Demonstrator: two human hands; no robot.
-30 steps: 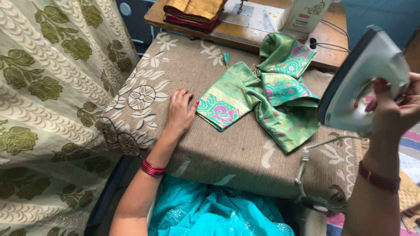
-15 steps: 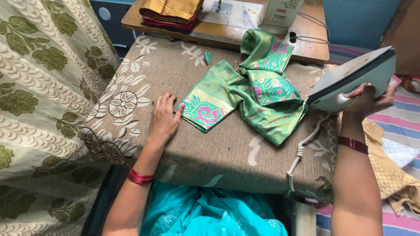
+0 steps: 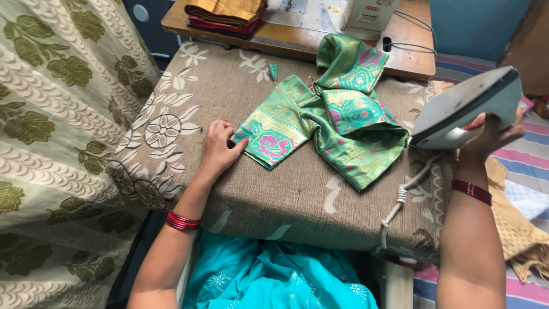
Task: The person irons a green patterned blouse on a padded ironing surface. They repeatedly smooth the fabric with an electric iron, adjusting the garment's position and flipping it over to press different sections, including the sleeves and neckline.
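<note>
Clerk: Blouse (image 3: pixel 326 123), green silk with pink motifs, one item. Where does it lie?

Checker: Head view. It lies crumpled on the padded table (image 3: pixel 297 194), toward the far right of the brown floral cover. One sleeve is spread flat toward the near left.

Clerk: Left hand (image 3: pixel 219 147)?

Checker: Palm down on the cover, fingers loosely curled, not clenched on anything. The fingertips (image 3: pixel 237 140) touch the near edge of that flat sleeve. Red bangles (image 3: pixel 183 221) sit on the forearm.

Clerk: Right hand (image 3: pixel 492 134)?

Checker: Wrapped around the handle of an iron (image 3: pixel 466 106), white and grey. The iron is held in the air off the table's right edge, tilted, soleplate facing up and left, tip just beside the blouse but apart from it. Its cord (image 3: pixel 400 200) hangs down over the table's right side. A dark red bangle (image 3: pixel 472 191) circles that wrist.

Clerk: Surroundings?

Checker: Folded cloths (image 3: pixel 226 12), mustard over dark red, stacked on a wooden bench (image 3: pixel 406 60) beyond the table. A sewing machine (image 3: pixel 366 14) stands beside them, only partly in frame. A cream curtain (image 3: pixel 51 131) with green flowers fills the left. Teal garment (image 3: pixel 274 274) at the near edge, below the table. Striped mat (image 3: pixel 526 143) at the right.
</note>
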